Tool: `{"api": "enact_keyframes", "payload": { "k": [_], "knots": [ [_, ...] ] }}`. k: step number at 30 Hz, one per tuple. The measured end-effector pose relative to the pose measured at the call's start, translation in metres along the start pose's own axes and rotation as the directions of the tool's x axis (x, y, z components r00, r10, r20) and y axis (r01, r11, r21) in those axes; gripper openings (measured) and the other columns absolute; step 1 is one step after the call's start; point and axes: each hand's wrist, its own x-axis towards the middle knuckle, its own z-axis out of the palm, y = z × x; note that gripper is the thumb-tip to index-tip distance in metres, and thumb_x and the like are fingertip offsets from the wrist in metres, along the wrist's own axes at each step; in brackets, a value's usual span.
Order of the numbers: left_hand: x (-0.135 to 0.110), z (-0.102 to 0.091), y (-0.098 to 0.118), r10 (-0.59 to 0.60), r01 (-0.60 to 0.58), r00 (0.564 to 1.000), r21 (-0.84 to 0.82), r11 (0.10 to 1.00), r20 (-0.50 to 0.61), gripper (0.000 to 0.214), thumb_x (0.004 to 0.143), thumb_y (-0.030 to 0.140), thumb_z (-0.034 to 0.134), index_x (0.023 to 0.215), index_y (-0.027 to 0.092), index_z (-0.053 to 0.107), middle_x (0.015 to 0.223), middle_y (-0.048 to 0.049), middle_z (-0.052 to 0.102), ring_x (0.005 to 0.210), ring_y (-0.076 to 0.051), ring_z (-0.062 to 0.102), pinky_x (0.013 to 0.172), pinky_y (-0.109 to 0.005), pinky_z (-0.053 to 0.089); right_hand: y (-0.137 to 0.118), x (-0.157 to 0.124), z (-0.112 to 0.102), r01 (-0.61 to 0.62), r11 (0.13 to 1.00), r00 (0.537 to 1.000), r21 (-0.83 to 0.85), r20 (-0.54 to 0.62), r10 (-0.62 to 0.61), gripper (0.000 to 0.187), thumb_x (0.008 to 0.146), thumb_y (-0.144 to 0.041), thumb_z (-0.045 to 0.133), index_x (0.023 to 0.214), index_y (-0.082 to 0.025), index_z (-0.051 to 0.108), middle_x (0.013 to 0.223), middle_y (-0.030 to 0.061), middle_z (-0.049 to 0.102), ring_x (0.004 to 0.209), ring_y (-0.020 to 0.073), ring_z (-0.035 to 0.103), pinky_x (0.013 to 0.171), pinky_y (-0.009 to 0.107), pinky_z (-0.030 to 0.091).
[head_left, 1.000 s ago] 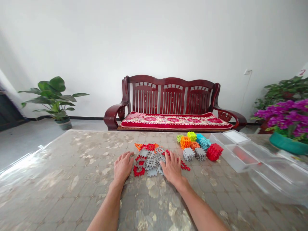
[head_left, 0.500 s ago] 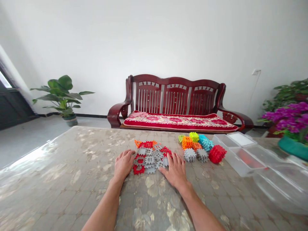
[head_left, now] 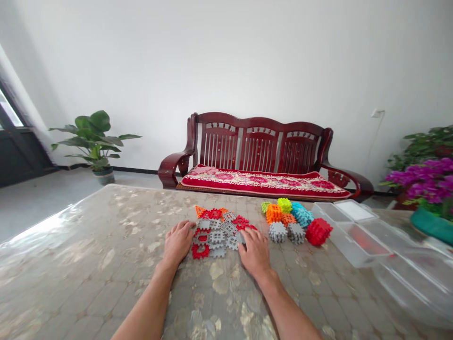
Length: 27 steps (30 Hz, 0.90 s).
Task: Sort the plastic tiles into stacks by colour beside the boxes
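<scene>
A loose spread of notched plastic building tiles lies flat in front of me, grey tiles (head_left: pixel 216 237) in the middle and red tiles (head_left: pixel 200 251) at the edges. Orange triangular tiles (head_left: pixel 200 211) show at the far side. Beside the spread's left edge my left hand (head_left: pixel 179 242) rests on the table, fingers extended and holding nothing. At the right edge, my right hand (head_left: pixel 255 250) has its thumb and fingers closed on a grey building tile (head_left: pixel 241 237). The fingers partly hide that tile and a red one behind them.
Right of the hands stand stacked tiles: red (head_left: pixel 319 231), blue (head_left: pixel 302 215), orange (head_left: pixel 273 214), grey (head_left: pixel 278 232) and yellow-green (head_left: pixel 284 205). Farther right is a clear plastic box (head_left: pixel 368 252) with compartments. A flower pot (head_left: pixel 430 226) stands at the table's right. A wooden bench (head_left: pixel 260 146) is behind the table.
My right hand's fingers have drawn in toward the thumb and taken hold of a grey tile. The left hand stays beside the spread. The view has shifted slightly.
</scene>
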Motion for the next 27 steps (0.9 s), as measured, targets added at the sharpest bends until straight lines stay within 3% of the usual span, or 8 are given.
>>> {"api": "enact_keyframes", "payload": {
  "k": [7, 12, 15, 18, 27],
  "knots": [
    [-0.001, -0.002, 0.002, 0.005, -0.005, 1.0, -0.012, 1.0, -0.017, 0.04, 0.095, 0.026, 0.037, 0.123, 0.03, 0.065, 0.138, -0.0049, 0.06, 0.124, -0.025, 0.055, 0.103, -0.042, 0.041, 0.01, 0.003, 0.008, 0.034, 0.999, 0.993, 0.034, -0.116, -0.03, 0.025, 0.097, -0.028, 0.051, 0.111, -0.022, 0.071, 0.113, 0.0065, 0.072, 0.108, 0.023, 0.06, 0.097, 0.036, 0.041],
    [-0.003, -0.002, 0.003, -0.002, 0.001, 0.999, -0.007, 1.0, -0.043, 0.039, 0.093, 0.024, 0.04, 0.121, 0.031, 0.066, 0.137, -0.0042, 0.061, 0.123, -0.024, 0.056, 0.102, -0.04, 0.042, 0.022, 0.008, 0.014, -0.107, 0.987, 0.972, 0.117, -0.198, 0.129, 0.039, 0.101, -0.036, 0.037, 0.1, -0.02, 0.073, 0.093, 0.0086, 0.074, 0.089, 0.0213, 0.065, 0.083, 0.032, 0.046],
    [-0.003, -0.002, 0.004, -0.001, 0.0, 0.999, -0.014, 1.0, -0.05, 0.039, 0.092, 0.024, 0.042, 0.121, 0.032, 0.066, 0.136, -0.0039, 0.061, 0.123, -0.024, 0.056, 0.102, -0.041, 0.042, 0.025, 0.01, 0.017, -0.151, 0.953, 0.963, 0.263, -0.177, 0.201, 0.041, 0.1, -0.04, 0.035, 0.106, -0.022, 0.072, 0.101, 0.0072, 0.075, 0.093, 0.02, 0.067, 0.083, 0.03, 0.048],
    [-0.003, -0.002, 0.003, -0.001, 0.0, 0.999, -0.022, 1.0, -0.047, 0.039, 0.092, 0.024, 0.042, 0.121, 0.032, 0.066, 0.136, -0.0042, 0.061, 0.122, -0.025, 0.057, 0.102, -0.042, 0.042, 0.024, 0.011, 0.02, -0.131, 0.919, 0.974, 0.372, -0.127, 0.19, 0.04, 0.098, -0.04, 0.037, 0.112, -0.023, 0.07, 0.11, 0.0059, 0.074, 0.1, 0.0202, 0.068, 0.086, 0.032, 0.05],
    [-0.002, -0.001, 0.002, -0.004, 0.002, 0.999, -0.042, 0.999, -0.036, 0.039, 0.091, 0.024, 0.042, 0.121, 0.03, 0.067, 0.137, -0.0051, 0.061, 0.124, -0.026, 0.055, 0.103, -0.043, 0.041, 0.021, 0.006, 0.02, -0.014, 0.909, 0.975, 0.416, -0.196, 0.105, 0.035, 0.084, -0.031, 0.055, 0.113, -0.017, 0.069, 0.115, 0.0128, 0.07, 0.11, 0.0251, 0.063, 0.101, 0.041, 0.048]
  ]
}}
